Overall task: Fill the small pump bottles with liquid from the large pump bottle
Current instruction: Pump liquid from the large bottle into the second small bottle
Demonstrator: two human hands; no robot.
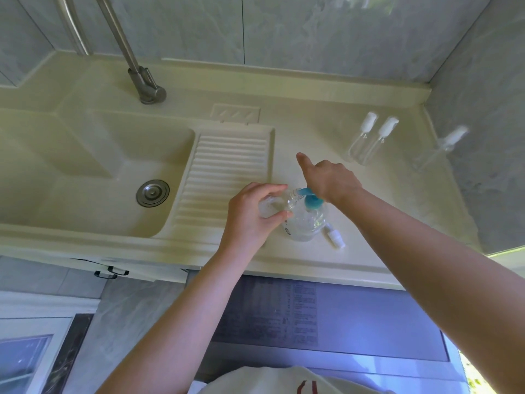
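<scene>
Under the right hand (329, 180) stood the large pump bottle (305, 220), its heel pressing the pump, while the left hand (255, 211) held a small bottle (268, 207) at the spout; three more (369, 140) waited empty.

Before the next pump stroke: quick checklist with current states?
1. Small bottle gripped: ok, the left hand curls round it beside the large pump bottle.
2. Its cap off: ok, a loose white pump cap lies on the counter by the large bottle.
3. Blue pump head covered: ok, the right hand rests on it, forefinger pointing out.
4. Nozzle lined up over the small bottle's mouth: cannot tell, glare and fingers hide it.
5. Fill level in the small bottle: cannot tell.
6. Remaining small bottles out of the way: ok, they stand capped further back on the right.
</scene>
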